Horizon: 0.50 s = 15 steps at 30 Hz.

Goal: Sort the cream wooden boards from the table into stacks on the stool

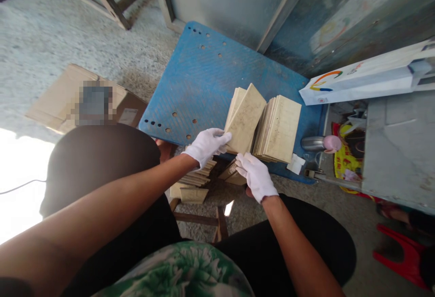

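Observation:
A thin, pale rectangular board [245, 118] with dark specks is tilted across the front of a row of similar boards on the blue table. My left hand [208, 145], in a white glove, grips its lower left corner between thumb and fingers. At the board's lower end is my right hand [257, 177], also gloved, with its fingers bent in against the edge. Right of the held board leans a stack of boards [283, 129]. More boards [195, 179] lie lower down, by a wooden stool. Under my right fingers, another board [234, 173] is partly hidden.
The blue plastic table [204, 75] has round holes. A steel bottle with a pink lid [314, 143] and a white scrap [296, 164] lie at its right. Beyond are a white paper bag [367, 77] and a grey metal surface [401, 147]. A cardboard box [64, 95] is left.

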Tool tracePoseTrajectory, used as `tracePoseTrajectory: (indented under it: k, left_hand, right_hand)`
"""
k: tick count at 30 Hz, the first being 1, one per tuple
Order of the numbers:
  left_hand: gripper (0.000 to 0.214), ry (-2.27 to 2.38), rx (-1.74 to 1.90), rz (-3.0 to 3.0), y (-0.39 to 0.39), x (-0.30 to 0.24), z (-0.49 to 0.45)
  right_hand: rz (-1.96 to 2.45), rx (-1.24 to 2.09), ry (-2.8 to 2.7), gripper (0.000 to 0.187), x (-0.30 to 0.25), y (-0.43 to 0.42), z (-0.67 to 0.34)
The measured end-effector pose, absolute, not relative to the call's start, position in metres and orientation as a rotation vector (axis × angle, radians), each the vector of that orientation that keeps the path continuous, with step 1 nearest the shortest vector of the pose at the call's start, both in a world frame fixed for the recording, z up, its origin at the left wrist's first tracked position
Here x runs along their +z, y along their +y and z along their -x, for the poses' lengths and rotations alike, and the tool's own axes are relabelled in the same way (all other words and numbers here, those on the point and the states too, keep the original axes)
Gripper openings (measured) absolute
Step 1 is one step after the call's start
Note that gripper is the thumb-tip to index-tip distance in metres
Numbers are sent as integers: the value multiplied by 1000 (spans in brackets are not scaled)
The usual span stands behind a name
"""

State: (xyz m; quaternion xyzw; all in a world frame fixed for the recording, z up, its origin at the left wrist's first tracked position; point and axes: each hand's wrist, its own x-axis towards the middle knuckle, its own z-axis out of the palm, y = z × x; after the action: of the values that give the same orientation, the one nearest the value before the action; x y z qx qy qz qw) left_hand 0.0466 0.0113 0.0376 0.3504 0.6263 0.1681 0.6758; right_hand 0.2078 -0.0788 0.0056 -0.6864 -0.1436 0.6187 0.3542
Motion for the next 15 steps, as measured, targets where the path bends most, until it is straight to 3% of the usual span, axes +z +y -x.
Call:
tracePoseTrajectory:
  k: [3, 15]
  left_hand:
    - [18, 1319, 392, -699, 13, 35, -49]
    - [25, 1376, 297, -762, 0, 41, -52]
  right_hand:
    - [1661, 1602, -114, 39, 8, -77, -209]
    - [1773, 1624, 86, 48, 1, -73, -210]
